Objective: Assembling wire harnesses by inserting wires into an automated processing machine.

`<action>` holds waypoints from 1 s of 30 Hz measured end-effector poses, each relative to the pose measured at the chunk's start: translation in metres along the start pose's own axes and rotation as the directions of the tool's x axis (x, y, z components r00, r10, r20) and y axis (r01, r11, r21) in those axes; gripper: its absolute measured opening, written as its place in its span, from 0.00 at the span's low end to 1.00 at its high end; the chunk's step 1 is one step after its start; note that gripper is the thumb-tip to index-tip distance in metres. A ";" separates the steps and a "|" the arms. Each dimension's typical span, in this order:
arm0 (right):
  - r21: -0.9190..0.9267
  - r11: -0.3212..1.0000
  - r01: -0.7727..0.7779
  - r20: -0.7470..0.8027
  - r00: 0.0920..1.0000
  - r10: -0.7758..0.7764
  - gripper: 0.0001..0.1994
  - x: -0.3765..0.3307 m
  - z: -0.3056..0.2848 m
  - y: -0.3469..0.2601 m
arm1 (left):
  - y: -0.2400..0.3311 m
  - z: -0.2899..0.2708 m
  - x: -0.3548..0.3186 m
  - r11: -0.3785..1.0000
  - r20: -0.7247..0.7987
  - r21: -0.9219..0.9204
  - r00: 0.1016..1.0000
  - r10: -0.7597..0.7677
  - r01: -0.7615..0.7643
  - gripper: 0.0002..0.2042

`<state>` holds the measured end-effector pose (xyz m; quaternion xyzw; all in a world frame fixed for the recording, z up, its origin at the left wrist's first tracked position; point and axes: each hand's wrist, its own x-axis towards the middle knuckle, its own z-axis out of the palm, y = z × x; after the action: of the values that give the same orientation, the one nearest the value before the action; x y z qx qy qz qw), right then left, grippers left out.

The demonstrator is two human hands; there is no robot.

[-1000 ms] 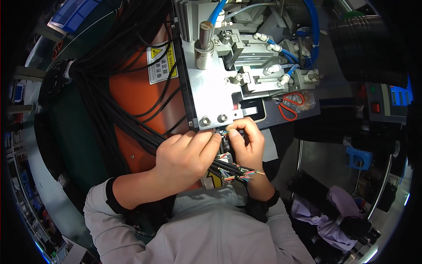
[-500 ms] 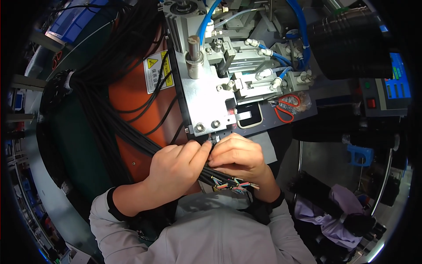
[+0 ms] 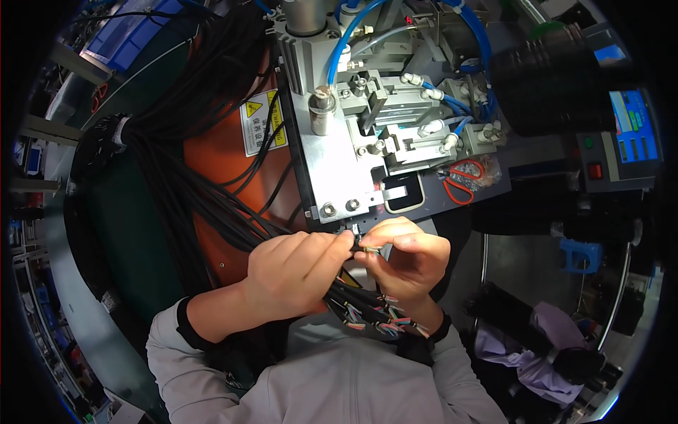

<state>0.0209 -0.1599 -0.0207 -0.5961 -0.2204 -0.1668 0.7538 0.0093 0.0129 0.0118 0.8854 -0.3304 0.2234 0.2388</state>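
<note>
On my feed the left hand (image 3: 296, 272) is closed on black cables (image 3: 346, 291), right hand (image 3: 413, 258) pinching coloured wires (image 3: 371, 249), just in front of the metal fixture (image 3: 339, 166). Probably light, bendy; I'd grip black cables, wires seem fragile.

a person's left hand (image 3: 293, 272) closes over black cables (image 3: 347, 292); the right hand (image 3: 413, 258) pinches colored wires (image 3: 371, 249) at one cable's end, near a metal machine (image 3: 339, 169). red-handled scissors (image 3: 467, 178) lie beyond.

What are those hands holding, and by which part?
The left hand seems to grip a bundle of thin black cables near their stripped ends; the right hand pinches fine multicoloured wires at one cable's tip.
</note>
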 end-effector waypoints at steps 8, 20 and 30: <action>-0.442 0.888 0.125 0.138 0.988 -0.070 0.11 0.006 -0.005 -0.006 | 0.001 0.005 0.000 0.994 -0.053 -0.089 0.996 -0.068 0.063 0.07; -0.526 0.843 0.111 0.079 0.994 -0.082 0.07 0.006 0.001 -0.003 | 0.004 0.005 -0.004 0.999 -0.013 0.024 1.000 -0.026 0.026 0.09; 0.070 0.720 -0.690 0.189 0.718 0.670 0.04 0.007 -0.031 -0.012 | 0.000 0.011 -0.005 0.998 -0.044 -0.061 0.999 0.005 -0.008 0.13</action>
<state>0.0243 -0.1930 -0.0131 -0.5934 -0.0526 0.1830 0.7821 0.0085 0.0088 0.0007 0.8714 -0.3345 0.2334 0.2725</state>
